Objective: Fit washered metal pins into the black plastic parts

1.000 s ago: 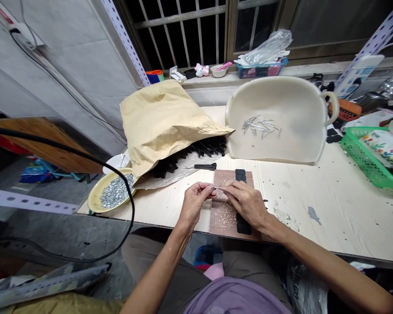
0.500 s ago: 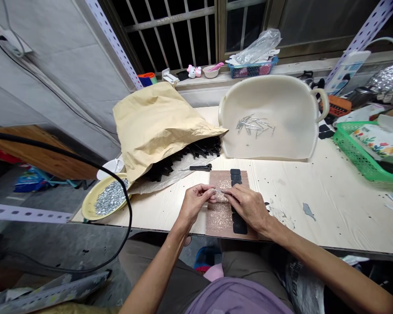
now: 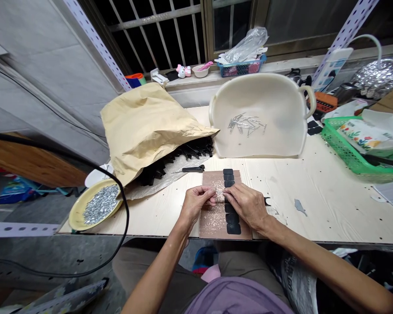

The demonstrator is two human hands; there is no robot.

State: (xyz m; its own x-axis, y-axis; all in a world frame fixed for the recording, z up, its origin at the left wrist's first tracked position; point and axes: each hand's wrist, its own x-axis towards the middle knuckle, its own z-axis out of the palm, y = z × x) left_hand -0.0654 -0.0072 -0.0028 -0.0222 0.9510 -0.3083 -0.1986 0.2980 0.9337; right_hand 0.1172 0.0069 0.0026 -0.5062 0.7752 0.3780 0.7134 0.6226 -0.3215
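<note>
Metal pin, thin and hard to make out, held level just above the brown board at the near table edge. Left hand pinches its left end, fingertips closed on it; right hand pinches the right end the same way. Hands close together, almost touching, both over the board. A column of black pads runs down the board, its middle covered by the right hand. A small black-handled tool lies just behind the board. Brown paper bag lies on its side back left, black parts spilling from its mouth. A cream plastic scoop tray sits back centre with a loose heap of nails in it. Yellow plate of silver bits at the left table corner, a black cable looping in front of it. Green basket far right. Table is pale wood, spotted with small dark marks.
</note>
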